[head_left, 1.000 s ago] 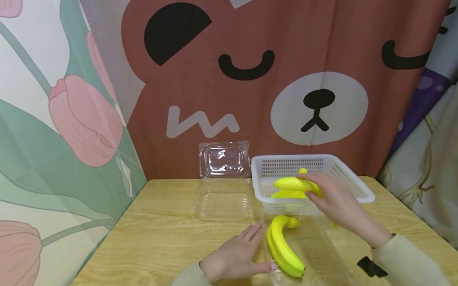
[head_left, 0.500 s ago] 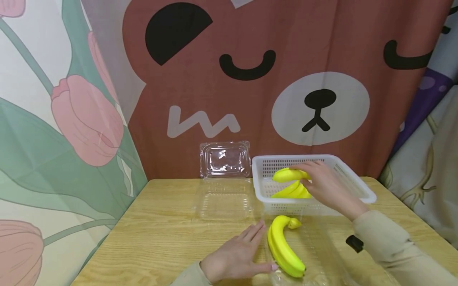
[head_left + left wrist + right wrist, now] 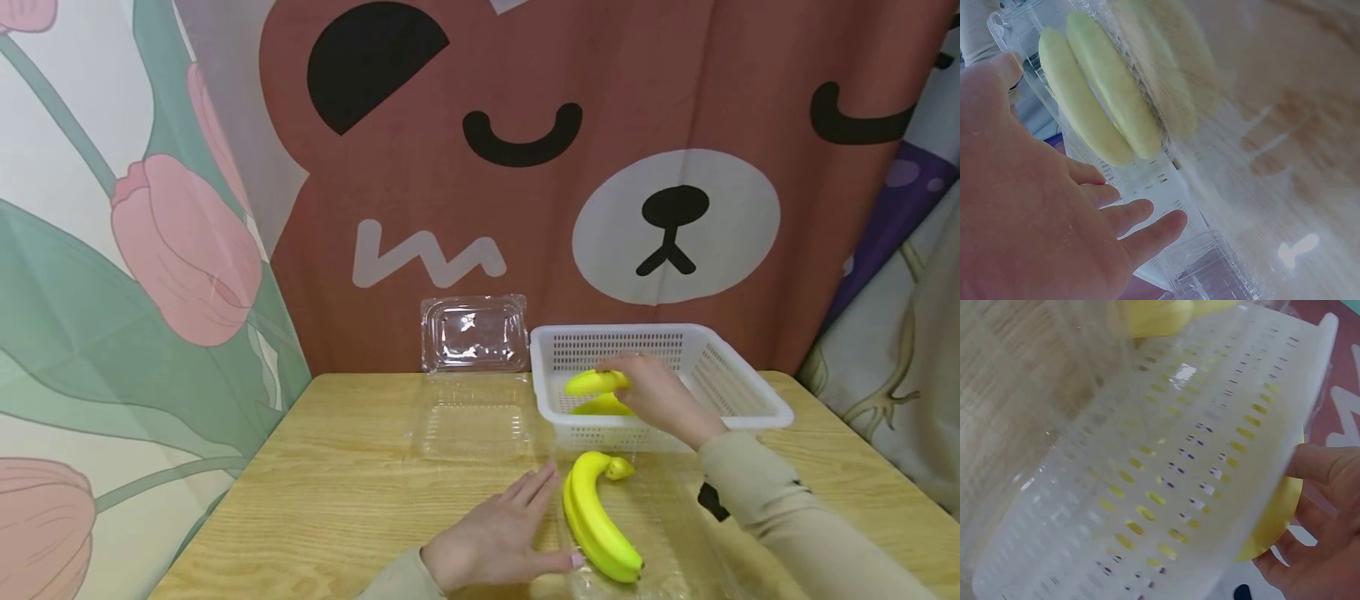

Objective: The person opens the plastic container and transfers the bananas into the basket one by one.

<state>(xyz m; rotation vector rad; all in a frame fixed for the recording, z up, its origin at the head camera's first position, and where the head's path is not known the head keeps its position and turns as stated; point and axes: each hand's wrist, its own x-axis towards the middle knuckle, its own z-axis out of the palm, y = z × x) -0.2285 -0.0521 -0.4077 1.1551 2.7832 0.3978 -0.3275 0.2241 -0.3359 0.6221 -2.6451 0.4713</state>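
Note:
My right hand (image 3: 660, 400) reaches over the front rim of the white perforated basket (image 3: 757, 412) and grips a yellow banana (image 3: 588, 382) inside it. More yellow banana (image 3: 602, 406) shows below the held one. In the right wrist view, the thumb and fingers curl round the held banana (image 3: 1279, 515) behind the basket wall (image 3: 1222, 506). Two bananas (image 3: 600, 521) lie side by side in a clear plastic container (image 3: 663, 533) before the basket. Beside that container's left edge, my left hand (image 3: 495, 533) rests with straight, spread fingers, its thumb tip near the bananas.
A second clear clamshell container (image 3: 472, 425) lies left of the basket, its lid (image 3: 474, 333) raised against the printed curtain (image 3: 397, 183). The wooden table (image 3: 322, 492) ends at that curtain. A black object (image 3: 712, 502) shows beneath the right sleeve.
My right hand has moved left with the banana, over the basket. In the last half second it has lowered a little. The left hand and the two bananas before it have stayed put.

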